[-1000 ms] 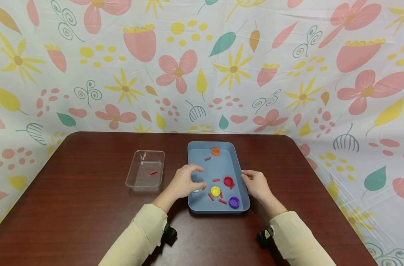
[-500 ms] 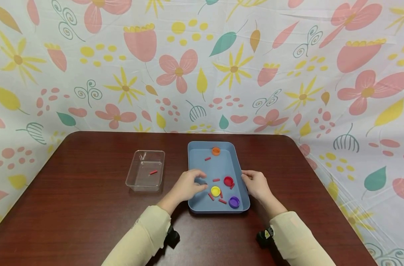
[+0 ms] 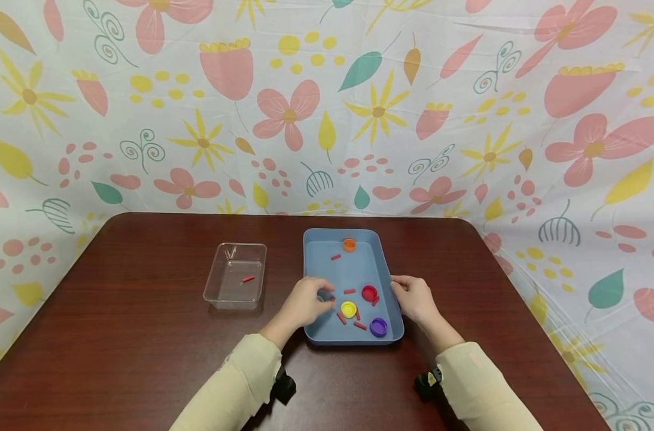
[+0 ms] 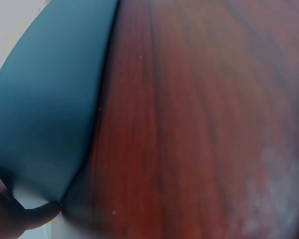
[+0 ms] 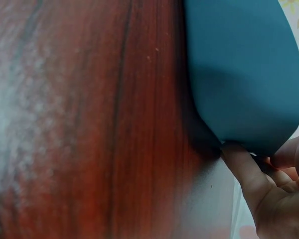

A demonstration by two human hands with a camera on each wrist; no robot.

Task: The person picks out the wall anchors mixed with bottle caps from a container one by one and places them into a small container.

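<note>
In the head view, my left hand (image 3: 304, 303) reaches over the left edge of the blue tray (image 3: 318, 248), near the desk (image 3: 143, 299)'s far edge; thumb and forefinger curve beside a partly hidden red stick (image 3: 332, 298), and I cannot tell whether they pinch it. My right hand (image 3: 417, 299) grips the tray's right edge. The left wrist view cuts my fingers off at its lower corner; in the right wrist view, the wall hides the tray's inside.

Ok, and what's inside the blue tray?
An orange cap, red cap, yellow cap, purple cap and short red sticks show. The left hand hides part of the blue tray, so what's beneath can't be seen.
</note>
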